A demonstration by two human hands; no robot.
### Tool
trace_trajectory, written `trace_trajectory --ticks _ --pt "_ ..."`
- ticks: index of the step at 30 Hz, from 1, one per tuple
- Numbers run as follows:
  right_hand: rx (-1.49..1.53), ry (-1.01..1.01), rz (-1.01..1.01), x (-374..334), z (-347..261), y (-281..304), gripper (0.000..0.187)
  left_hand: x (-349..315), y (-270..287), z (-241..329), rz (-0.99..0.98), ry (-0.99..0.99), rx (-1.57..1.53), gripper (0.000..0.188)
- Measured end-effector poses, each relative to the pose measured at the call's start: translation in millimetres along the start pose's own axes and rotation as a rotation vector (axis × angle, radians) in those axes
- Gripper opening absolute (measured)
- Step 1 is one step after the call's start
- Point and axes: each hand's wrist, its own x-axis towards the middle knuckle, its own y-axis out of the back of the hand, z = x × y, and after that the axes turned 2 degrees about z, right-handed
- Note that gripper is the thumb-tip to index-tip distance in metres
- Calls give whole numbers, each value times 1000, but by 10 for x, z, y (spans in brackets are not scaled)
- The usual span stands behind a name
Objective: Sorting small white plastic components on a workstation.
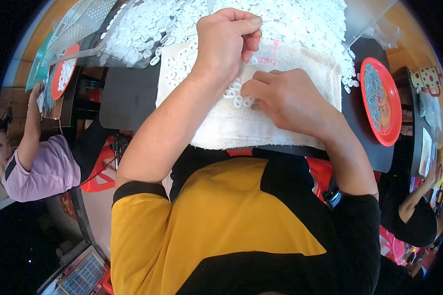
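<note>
Several small white oval plastic pieces (238,102) with holes lie on a cream cloth (231,132) in front of me. Above the cloth's far part, my left hand (226,42) is closed, its thumb pressed over the curled fingers. What it pinches, if anything, is too small to make out. My right hand (290,101) rests low over the cloth, fingers bent inward beside the white pieces. Its fingertips are partly hidden, so whatever they grip cannot be made out. More white pieces are scattered left of my left wrist.
Beyond the cloth spreads a large heap of white pieces (300,24). A red plate (395,125) of small grey bits sits at the right edge of the dark table (128,98). At the left, a person (44,167) works near another red plate (74,49); another person (413,216) is at right.
</note>
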Motion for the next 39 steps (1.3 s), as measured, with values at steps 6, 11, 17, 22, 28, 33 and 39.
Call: trace_trajectory --ticks 6,11,17,22,28,33,39 --pt "-15 40 6 -6 7 -19 22 18 -13 -43 -3 1 -8 7" --pt "-216 -25 168 -22 196 18 19 11 -47 -38 12 15 -47 6" --pt "-1 -31 114 -157 377 229 10 -11 -24 -26 -1 -3 -35 6" --pt "-34 -215 160 -193 452 298 5 3 -30 -34 -28 1 -18 6" --pt "-31 -143 87 -163 376 212 5 -4 -25 -26 -24 9 -2 7" --pt "-94 -205 -89 -130 200 165 9 -9 -46 -18 -23 21 -1 7" --pt "-60 -82 -11 -141 105 115 11 -26 -56 -15 -50 49 5 10"
